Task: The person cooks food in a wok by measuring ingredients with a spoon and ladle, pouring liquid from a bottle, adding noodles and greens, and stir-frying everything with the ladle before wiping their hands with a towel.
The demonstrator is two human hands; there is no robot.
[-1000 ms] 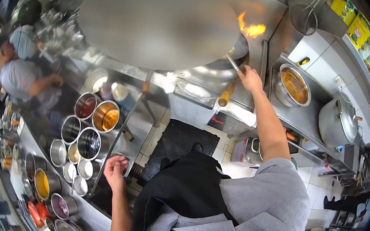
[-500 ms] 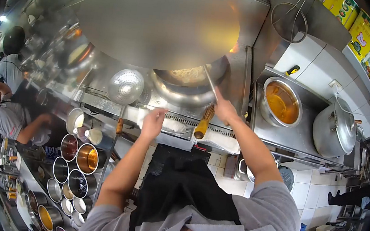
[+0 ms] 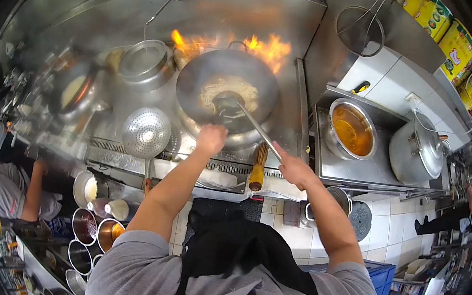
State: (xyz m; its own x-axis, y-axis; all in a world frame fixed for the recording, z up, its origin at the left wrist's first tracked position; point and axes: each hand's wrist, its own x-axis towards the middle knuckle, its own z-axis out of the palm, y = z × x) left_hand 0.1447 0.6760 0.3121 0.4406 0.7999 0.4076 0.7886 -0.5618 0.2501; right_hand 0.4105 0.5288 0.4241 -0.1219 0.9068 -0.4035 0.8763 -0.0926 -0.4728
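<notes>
A dark wok sits over the burner with pale noodles inside. My left hand is closed at the wok's near rim, where its grip on the near handle is mostly hidden by the fingers. My right hand is wrapped around the long handle of a ladle, whose bowl rests among the noodles. A bamboo wok brush stands between my hands at the stove's front edge. Left of the wok lies a perforated strainer with a wooden handle.
Flames rise behind the wok. On the right counter are a bowl of orange liquid and a large lidded pot. Several seasoning containers stand at lower left. A co-worker is at the left, another person far right.
My left hand has moved forward to the wok's rim. The ladle now reaches into the noodles. Flames and the whole wok have come into clear view.
</notes>
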